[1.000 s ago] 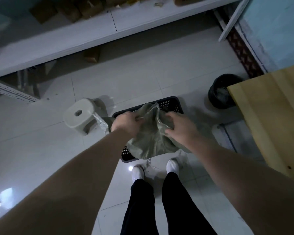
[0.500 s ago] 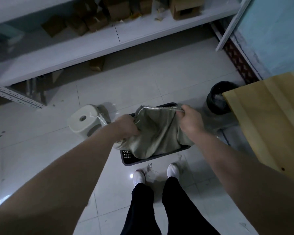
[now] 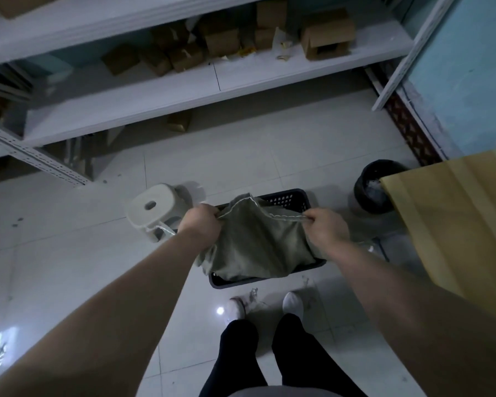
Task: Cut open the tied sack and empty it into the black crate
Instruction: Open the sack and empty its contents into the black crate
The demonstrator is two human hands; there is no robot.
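Observation:
A grey-green woven sack (image 3: 258,247) hangs limp over the black crate (image 3: 291,197) on the tiled floor, covering most of its inside. My left hand (image 3: 199,224) grips the sack's stitched top edge at the left corner. My right hand (image 3: 325,229) grips the same edge at the right corner. The edge is stretched between both hands, above the crate. What lies inside the crate is hidden by the sack.
A white plastic stool (image 3: 155,206) stands left of the crate. A black bin (image 3: 374,186) sits at the right beside a wooden tabletop (image 3: 458,224). White shelves (image 3: 184,93) with cardboard boxes run along the back. My feet (image 3: 265,306) stand just before the crate.
Both hands have moved apart and upward with the sack, pulling its top edge straight. The sack now hangs higher and flatter over the crate. The camera has tilted up toward the shelves.

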